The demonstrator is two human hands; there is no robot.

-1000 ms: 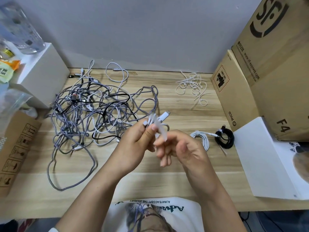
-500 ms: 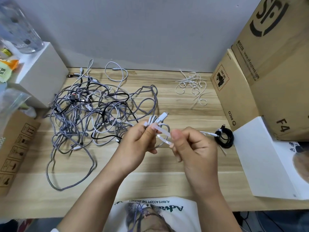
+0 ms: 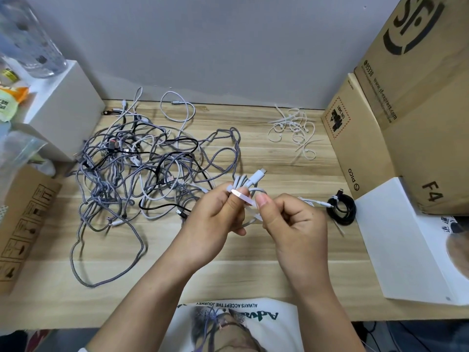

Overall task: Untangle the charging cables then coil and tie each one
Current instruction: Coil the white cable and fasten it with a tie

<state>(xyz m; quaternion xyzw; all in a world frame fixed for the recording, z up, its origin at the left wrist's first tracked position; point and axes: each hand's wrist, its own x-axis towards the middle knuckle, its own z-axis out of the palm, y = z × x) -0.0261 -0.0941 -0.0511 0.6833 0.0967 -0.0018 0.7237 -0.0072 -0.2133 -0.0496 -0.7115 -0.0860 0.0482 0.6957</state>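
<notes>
Hands (image 3: 215, 214) (image 3: 294, 224) grip white coiled cable (image 3: 247, 185), its plug pointing up-right, and tie (image 3: 243, 199).

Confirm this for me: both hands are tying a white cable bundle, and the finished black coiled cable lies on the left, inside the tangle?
Not quite. The black coiled cable lies on the right, beside the white flat box, apart from the tangle of grey braided cables, as the head view shows. The left hand and right hand are indeed tying the white cable bundle.
</notes>
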